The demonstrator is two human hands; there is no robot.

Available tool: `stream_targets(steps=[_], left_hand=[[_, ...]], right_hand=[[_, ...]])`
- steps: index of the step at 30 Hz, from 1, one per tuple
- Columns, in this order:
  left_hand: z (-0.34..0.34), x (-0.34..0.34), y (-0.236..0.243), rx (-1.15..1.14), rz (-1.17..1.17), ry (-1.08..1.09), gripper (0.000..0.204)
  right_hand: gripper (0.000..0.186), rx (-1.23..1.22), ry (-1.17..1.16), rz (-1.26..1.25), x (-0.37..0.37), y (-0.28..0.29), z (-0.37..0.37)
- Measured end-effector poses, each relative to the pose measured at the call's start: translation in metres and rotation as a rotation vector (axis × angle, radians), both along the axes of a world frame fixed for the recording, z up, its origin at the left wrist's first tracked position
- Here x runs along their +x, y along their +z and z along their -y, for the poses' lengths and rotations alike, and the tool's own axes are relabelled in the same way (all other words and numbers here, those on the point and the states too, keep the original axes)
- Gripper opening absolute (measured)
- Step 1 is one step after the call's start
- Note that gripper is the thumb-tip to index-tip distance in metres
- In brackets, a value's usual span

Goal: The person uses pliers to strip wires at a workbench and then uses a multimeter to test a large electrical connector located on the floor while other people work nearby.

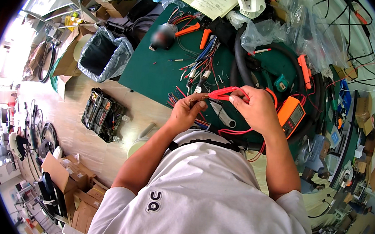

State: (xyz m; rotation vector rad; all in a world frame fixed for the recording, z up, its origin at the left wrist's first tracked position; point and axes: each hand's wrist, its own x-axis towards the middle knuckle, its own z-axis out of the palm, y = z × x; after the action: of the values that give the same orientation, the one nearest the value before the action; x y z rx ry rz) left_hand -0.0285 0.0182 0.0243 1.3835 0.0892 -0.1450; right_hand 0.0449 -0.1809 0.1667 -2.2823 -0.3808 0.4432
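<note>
Both hands are close together over the near edge of a green work mat (pixel 144 75). Between them stretches a red cable piece (pixel 225 92), slim and folded, perhaps test leads. My right hand (pixel 256 108) pinches it between thumb and fingers. My left hand (pixel 188 112) has thumb and forefinger pressed together at its left end; any small part in that pinch is too small to make out. Just beneath lies a grey-handled knife (pixel 223 115). An orange multimeter (pixel 291 117) with red leads rests right of my right hand. Beyond my hands, several loose wires (pixel 206 58) spread out.
Orange-handled pliers (pixel 197 31), a teal tape measure (pixel 281 83) and thick black cable (pixel 241 55) lie on the mat. Plastic bags (pixel 289 28) pile up at the back right. On the floor at left stand a lined bin (pixel 124 51) and a black tool crate (pixel 100 115).
</note>
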Motion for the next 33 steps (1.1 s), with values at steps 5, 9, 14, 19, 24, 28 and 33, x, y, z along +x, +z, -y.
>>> stream_targets(steps=[5, 9, 14, 19, 24, 28, 33], left_hand=[[0.000, 0.002, 0.004, 0.051, 0.007, -0.047, 0.029], [0.001, 0.002, 0.011, -0.001, -0.027, -0.084, 0.031], [-0.004, 0.005, 0.018, -0.094, -0.058, -0.208, 0.039], [-0.005, 0.005, 0.019, -0.050, -0.051, -0.248, 0.041], [0.003, 0.004, 0.018, 0.098, 0.012, -0.167, 0.046], [0.002, 0.011, 0.013, 0.207, 0.101, -0.163, 0.050], [0.006, 0.016, 0.022, 0.250, 0.135, -0.188, 0.050]], right_hand=[[0.025, -0.057, 0.022, -0.048, 0.003, 0.001, 0.000], [0.025, -0.147, 0.069, -0.101, 0.007, 0.010, -0.001], [0.022, -0.214, 0.129, 0.005, 0.000, 0.011, -0.009], [0.022, -0.267, 0.157, 0.097, -0.005, 0.008, -0.013], [0.024, -0.210, 0.185, 0.198, -0.003, -0.001, -0.012], [0.025, -0.246, 0.218, 0.177, 0.002, 0.005, -0.012], [0.021, -0.239, 0.219, 0.156, 0.003, 0.004, -0.012]])
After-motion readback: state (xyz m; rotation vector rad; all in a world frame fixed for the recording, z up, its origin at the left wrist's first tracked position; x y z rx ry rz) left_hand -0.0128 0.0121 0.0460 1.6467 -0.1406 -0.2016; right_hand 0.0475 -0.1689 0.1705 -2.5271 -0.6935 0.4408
